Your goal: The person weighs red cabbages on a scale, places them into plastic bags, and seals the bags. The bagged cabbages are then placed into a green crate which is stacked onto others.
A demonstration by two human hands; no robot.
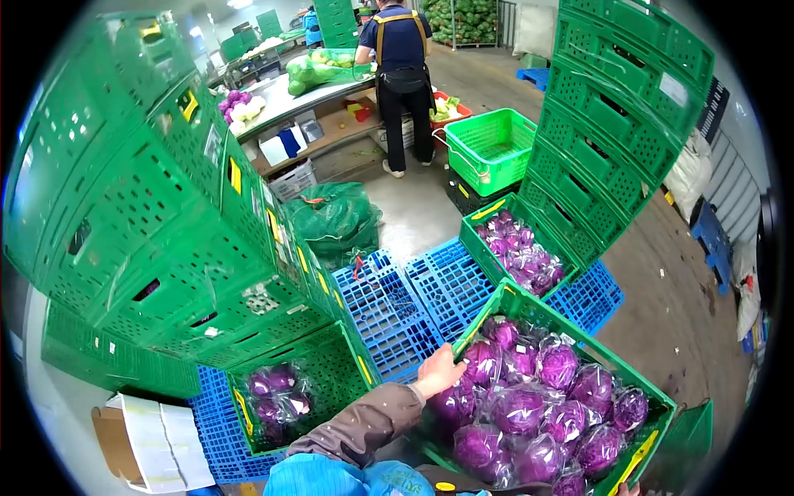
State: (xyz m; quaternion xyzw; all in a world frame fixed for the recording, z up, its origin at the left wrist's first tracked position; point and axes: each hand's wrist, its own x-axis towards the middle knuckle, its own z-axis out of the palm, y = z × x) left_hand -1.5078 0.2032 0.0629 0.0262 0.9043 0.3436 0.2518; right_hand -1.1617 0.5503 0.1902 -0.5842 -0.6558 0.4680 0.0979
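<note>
A green crate (585, 347) full of wrapped purple cabbages (518, 409) is close in front of me at the lower right. My left hand (440, 371) grips its left rim, fingers wrapped over the edge. Only some fingertips of my right hand (628, 489) show at the crate's bottom right corner, by its yellow handle. Behind it, another green crate (473, 240) holds smaller wrapped purple cabbages (521, 252). To the left, a low green crate (335, 351) has several wrapped cabbages (277, 393) at one end.
Tall green crate stacks rise at left (165, 207) and right (612, 124). Blue pallets (389, 306) lie between them. Beyond are a green net bag (331, 219), an empty green basket (492, 145), a worktable (306, 99) and a person (401, 50). A cardboard box (153, 442) stands lower left.
</note>
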